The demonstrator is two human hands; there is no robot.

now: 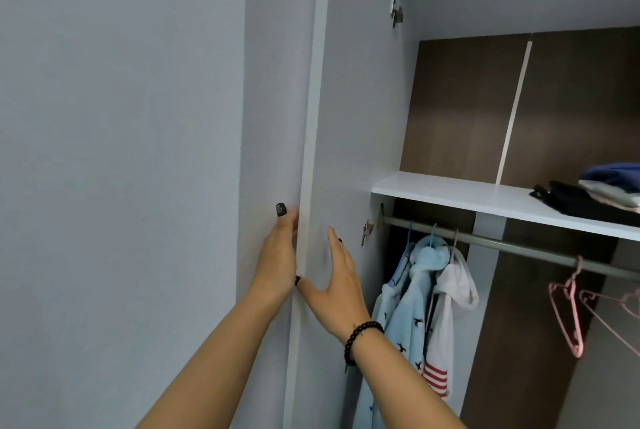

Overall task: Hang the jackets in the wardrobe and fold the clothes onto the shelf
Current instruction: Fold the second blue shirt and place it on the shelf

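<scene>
Pressing flat: left hand [277, 255], right hand [337, 276], fingers straight | smooth grey wardrobe door [360, 116] edge

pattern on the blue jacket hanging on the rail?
Light blue jacket with small dark bird-like shapes scattered over it; the head view shows it.

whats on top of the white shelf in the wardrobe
On the white shelf, at its right end: a black garment and a folded stack, navy piece uppermost. The frame edge cuts off anything farther right.
</scene>
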